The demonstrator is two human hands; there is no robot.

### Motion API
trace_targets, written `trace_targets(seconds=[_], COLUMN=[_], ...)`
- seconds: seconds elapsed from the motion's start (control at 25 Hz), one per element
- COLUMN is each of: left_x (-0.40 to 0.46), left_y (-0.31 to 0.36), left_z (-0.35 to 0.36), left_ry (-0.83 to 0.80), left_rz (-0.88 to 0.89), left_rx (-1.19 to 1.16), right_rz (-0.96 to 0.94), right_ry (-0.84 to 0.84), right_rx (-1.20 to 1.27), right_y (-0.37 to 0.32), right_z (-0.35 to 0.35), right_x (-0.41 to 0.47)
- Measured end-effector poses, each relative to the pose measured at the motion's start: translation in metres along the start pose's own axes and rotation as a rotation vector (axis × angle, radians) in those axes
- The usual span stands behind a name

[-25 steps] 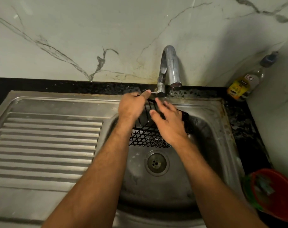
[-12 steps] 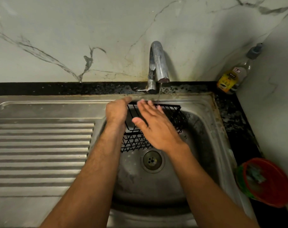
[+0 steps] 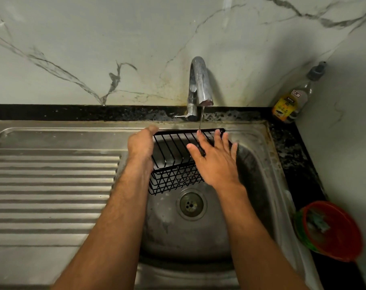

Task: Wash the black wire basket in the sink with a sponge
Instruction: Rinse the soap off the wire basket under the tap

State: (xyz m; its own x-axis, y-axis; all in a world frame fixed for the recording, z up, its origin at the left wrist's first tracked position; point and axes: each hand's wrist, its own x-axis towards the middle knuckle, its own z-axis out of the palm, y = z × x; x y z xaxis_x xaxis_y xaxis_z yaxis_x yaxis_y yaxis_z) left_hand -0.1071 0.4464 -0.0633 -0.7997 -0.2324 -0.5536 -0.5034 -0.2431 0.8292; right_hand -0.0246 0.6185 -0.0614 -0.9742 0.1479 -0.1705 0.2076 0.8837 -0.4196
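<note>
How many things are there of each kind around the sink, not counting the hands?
Wire baskets: 1, the black wire basket
Taps: 1, the tap
Bottles: 1, the bottle
Bowls: 1, the red bowl
Sinks: 1, the sink
Total: 5

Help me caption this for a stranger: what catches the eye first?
Two bare forearms reach into a steel sink: the left hand grips the black wire basket at its left end while the right hand lies flat on it. A thin stream falls from the tap above.
</note>
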Motion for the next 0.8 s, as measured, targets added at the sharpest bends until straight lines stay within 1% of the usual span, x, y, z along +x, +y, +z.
trace_targets(seconds=[0.04, 0.08, 0.2, 0.28, 0.32, 0.4, 0.48, 0.52, 0.6, 0.64, 0.8], left_x=[-0.001, -0.004, -0.016, -0.022, -0.024, -0.027, -0.028, -0.027, -0.025, -0.025, -0.034], left_y=[0.001, 0.005, 0.022, 0.028, 0.028, 0.024, 0.019, 0.017, 0.015, 0.013, 0.008], left_z=[-0.002, -0.004, -0.010, -0.012, -0.012, -0.012, -0.013, -0.016, -0.019, -0.021, -0.016], left_ry=[0.013, 0.014, 0.043, 0.031, 0.014, -0.008, -0.013, -0.003, 0.024, 0.039, 0.051], left_rz=[-0.010, -0.014, -0.010, -0.005, -0.014, -0.033, -0.045, -0.049, -0.058, -0.059, -0.068], left_rx=[-0.004, -0.016, -0.021, -0.037, -0.050, -0.064, -0.083, -0.089, -0.103, -0.104, -0.084], right_rz=[0.001, -0.050, -0.341, -0.471, -0.492, -0.464, -0.368, -0.273, -0.103, -0.104, -0.382], right_ry=[-0.015, -0.014, 0.020, 0.037, 0.076, 0.216, 0.349, 0.337, 0.188, 0.136, 0.138], right_rx=[0.005, 0.012, 0.020, 0.126, 0.192, 0.282, 0.183, 0.128, 0.099, 0.080, -0.020], right_y=[-0.006, -0.014, -0.025, -0.017, -0.011, -0.001, 0.005, 0.009, 0.013, 0.010, -0.036], right_z=[-0.002, -0.003, -0.003, -0.004, -0.005, -0.003, -0.002, -0.002, -0.005, -0.005, 0.008], right_x=[-0.001, -0.002, -0.003, -0.002, -0.001, -0.002, 0.001, 0.003, 0.007, 0.007, -0.013])
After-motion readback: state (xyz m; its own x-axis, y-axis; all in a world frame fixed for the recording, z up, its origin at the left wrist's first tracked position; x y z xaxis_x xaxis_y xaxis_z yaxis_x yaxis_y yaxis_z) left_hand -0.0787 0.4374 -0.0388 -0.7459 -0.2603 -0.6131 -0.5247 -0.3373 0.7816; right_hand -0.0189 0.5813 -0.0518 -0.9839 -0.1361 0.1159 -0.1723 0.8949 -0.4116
